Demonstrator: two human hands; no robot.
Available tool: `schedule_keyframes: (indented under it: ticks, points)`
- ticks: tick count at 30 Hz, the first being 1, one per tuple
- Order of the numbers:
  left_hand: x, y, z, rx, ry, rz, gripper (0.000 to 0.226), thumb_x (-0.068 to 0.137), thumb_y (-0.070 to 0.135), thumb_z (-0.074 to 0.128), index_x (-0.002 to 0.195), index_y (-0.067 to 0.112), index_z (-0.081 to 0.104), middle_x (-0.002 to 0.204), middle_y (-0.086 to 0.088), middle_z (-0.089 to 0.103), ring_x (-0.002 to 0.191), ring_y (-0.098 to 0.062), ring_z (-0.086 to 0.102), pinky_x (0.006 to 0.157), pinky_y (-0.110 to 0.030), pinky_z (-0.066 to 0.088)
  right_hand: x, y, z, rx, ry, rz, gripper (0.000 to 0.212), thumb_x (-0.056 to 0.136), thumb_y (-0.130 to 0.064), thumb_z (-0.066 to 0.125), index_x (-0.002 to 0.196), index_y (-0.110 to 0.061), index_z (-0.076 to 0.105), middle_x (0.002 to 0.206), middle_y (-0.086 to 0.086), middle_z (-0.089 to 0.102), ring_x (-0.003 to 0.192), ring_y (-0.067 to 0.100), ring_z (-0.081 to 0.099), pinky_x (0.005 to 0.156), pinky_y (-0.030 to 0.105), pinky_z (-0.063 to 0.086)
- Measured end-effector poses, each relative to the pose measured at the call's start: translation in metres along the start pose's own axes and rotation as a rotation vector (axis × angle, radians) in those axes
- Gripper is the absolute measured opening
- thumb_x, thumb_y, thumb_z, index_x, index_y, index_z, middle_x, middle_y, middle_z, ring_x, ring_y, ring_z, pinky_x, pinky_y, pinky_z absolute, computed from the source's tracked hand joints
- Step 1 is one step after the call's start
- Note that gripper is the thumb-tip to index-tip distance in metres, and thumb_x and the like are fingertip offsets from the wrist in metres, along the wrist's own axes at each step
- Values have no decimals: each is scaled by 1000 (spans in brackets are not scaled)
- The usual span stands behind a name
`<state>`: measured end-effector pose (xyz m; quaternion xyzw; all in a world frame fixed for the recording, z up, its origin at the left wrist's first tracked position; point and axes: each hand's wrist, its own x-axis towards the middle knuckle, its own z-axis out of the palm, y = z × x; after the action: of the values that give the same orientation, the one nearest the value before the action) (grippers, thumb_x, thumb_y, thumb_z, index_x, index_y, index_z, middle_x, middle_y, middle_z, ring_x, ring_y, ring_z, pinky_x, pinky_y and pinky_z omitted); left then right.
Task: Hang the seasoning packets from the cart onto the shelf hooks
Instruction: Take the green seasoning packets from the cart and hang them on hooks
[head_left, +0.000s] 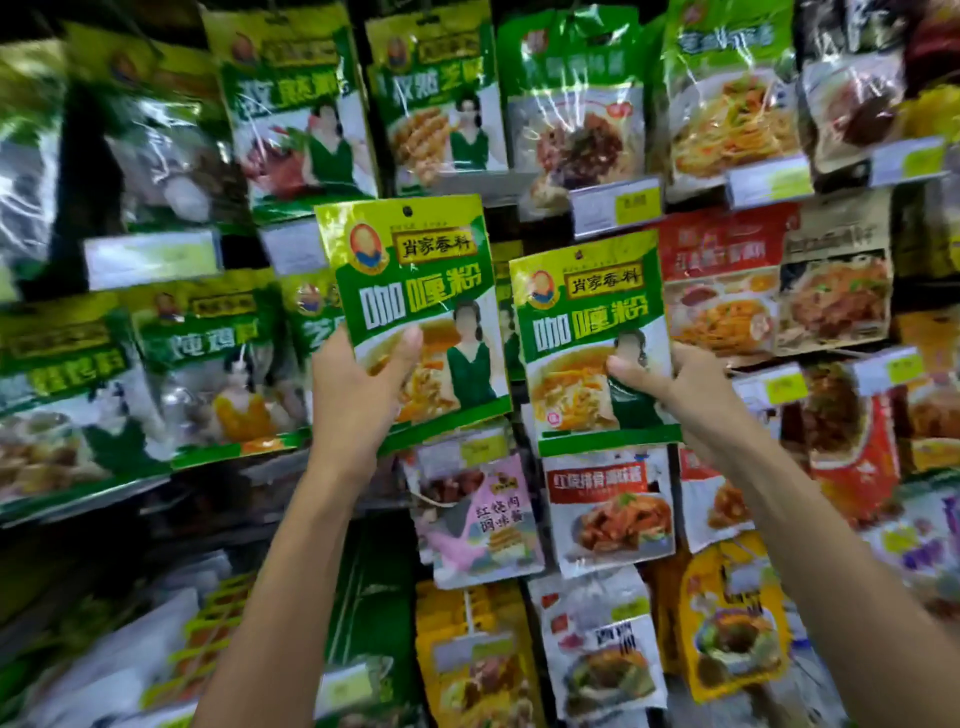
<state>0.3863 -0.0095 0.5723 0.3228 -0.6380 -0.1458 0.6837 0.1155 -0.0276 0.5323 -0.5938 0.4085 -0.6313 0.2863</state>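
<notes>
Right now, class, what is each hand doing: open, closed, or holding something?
Left hand: holds the higher green packet.
Right hand: holds the lower green packet.

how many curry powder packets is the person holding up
2. The left curry powder packet is in the left hand; the right curry powder packet, slightly lower, is in the right hand. More may be hidden behind either.

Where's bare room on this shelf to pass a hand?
Only the dark band under the left green packets, beside the pink packet, looks bare. Top row and right-side packets hang edge to edge.
</notes>
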Motion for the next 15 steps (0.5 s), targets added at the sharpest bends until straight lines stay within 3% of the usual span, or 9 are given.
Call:
schedule_keyframes:
  ticks: [2,4,7,9,11,15]
  points:
    - [8,-1,-25,26,30,14,18,88,26,66,100,38,60,102,11,69,96,-19,67,80,-40,57,11,-4,25,36,-41,-2,64,71,-40,75,103,13,58,89,26,57,89,34,63,86,60,47]
    - [16,-3,-44,33,68,16,16,88,26,66,98,36,60,98,10,69,84,-12,66,64,-24,53,23,-3,45,74,-79,21,56,76,-33,75,100,14,58,89,31,59,89,38,64,87,58,49]
    - [26,-9,-62,27,134,-18,14,87,25,67,97,32,60,89,10,67,69,1,59,51,-9,47,38,-1,66,132,-115,40,28,77,-26,74,87,-1,66,78,9,67,80,25,67,75,41,54]
    - [30,-13,-70,14,156,-43,15,86,24,68,99,29,62,90,10,68,68,4,61,54,-10,48,45,-1,74,173,-112,55,38,80,-22,73,97,11,63,86,15,65,85,28,66,79,44,54]
    - [32,-18,-75,9,160,-64,22,86,25,69,107,23,63,99,5,71,82,-5,66,63,-18,52,52,-2,79,184,-105,68,47,81,-21,73,106,16,58,93,21,63,86,30,66,85,48,54]
    - [34,-23,-78,-10,149,-70,23,86,21,69,108,21,64,106,4,71,100,-15,67,85,-31,53,61,-5,78,202,-122,70,44,73,-28,76,103,2,64,90,10,72,82,21,71,72,34,59]
